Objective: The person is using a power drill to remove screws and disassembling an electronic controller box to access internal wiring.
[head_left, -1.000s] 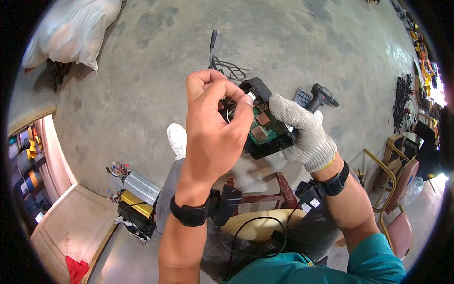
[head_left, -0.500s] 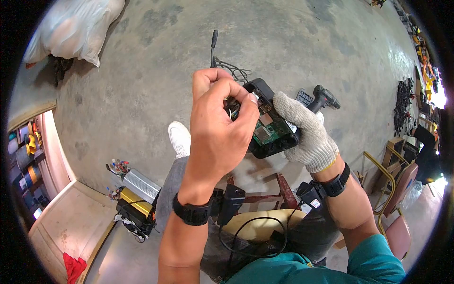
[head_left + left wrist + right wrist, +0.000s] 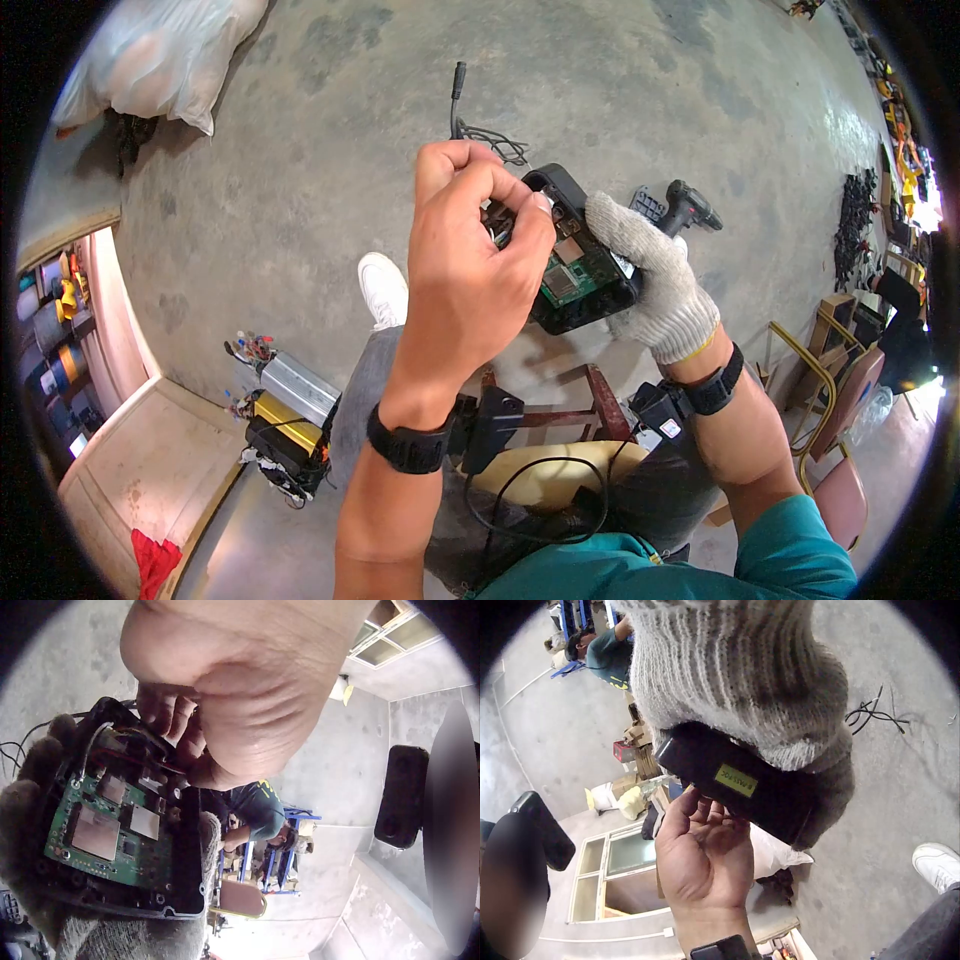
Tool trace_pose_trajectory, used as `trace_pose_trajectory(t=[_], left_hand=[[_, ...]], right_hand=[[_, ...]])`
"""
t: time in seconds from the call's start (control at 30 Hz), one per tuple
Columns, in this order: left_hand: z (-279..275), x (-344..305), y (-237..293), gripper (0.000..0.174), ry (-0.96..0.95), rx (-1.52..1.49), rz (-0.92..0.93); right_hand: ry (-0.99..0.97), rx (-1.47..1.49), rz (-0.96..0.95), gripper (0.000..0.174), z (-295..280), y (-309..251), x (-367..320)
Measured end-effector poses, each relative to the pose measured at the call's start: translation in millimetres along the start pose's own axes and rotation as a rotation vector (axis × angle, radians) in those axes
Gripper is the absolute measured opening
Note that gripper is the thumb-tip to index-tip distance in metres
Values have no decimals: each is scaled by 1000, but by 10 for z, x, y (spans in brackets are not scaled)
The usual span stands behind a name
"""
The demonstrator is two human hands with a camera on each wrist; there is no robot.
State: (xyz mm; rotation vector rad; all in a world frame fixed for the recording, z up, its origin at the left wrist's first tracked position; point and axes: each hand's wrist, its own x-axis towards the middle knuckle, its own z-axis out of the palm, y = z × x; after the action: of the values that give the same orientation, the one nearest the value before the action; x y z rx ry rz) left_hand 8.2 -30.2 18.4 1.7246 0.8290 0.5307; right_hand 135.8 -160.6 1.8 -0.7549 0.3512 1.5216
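Observation:
A black housing (image 3: 562, 180) with a green circuit board (image 3: 570, 279) inside is held above the floor. My right hand (image 3: 660, 280), in a knitted glove, grips its outer side. My bare left hand (image 3: 478, 260) pinches a small white connector (image 3: 543, 201) at the top of the housing; in the left wrist view the left hand (image 3: 225, 690) covers part of the wiring beside the board (image 3: 105, 832). The right wrist view shows a yellow label (image 3: 736, 780) on the housing's side, with the gloved hand (image 3: 742, 690) around it.
Black cables (image 3: 490, 140) lie on the floor beyond the hands. A cordless drill (image 3: 688, 208) stands right of the glove. Silver and gold boxes (image 3: 300, 390) with wires lie at the lower left, and a red stool (image 3: 600, 400) is below. White bags (image 3: 170, 60) are at the upper left.
Both hands and the housing have shifted slightly to the right. The left hand's pinch at the top of the housing looks the same.

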Motion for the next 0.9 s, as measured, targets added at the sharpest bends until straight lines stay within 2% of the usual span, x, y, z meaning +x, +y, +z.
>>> trace_pose_trajectory(t=[0.37, 0.47, 0.53, 0.67, 0.73, 0.9], left_hand=[[-37, 6, 28, 11, -12, 1, -79], [-37, 4, 37, 11, -6, -19, -100], [-29, 6, -8, 11, -1, -3, -68], [-33, 2, -8, 10, 2, 33, -19], [-27, 1, -11, 10, 7, 31, -17], [-12, -18, 23, 11, 17, 29, -34]], right_hand=[[-7, -32, -20, 36, 14, 12, -15], [-84, -19, -7, 37, 23, 12, -14], [191, -335, -128, 37, 109, 39, -66], [216, -374, -128, 36, 113, 28, -62], [17, -41, -7, 36, 49, 1, -29], [-13, -2, -2, 36, 2, -5, -14]])
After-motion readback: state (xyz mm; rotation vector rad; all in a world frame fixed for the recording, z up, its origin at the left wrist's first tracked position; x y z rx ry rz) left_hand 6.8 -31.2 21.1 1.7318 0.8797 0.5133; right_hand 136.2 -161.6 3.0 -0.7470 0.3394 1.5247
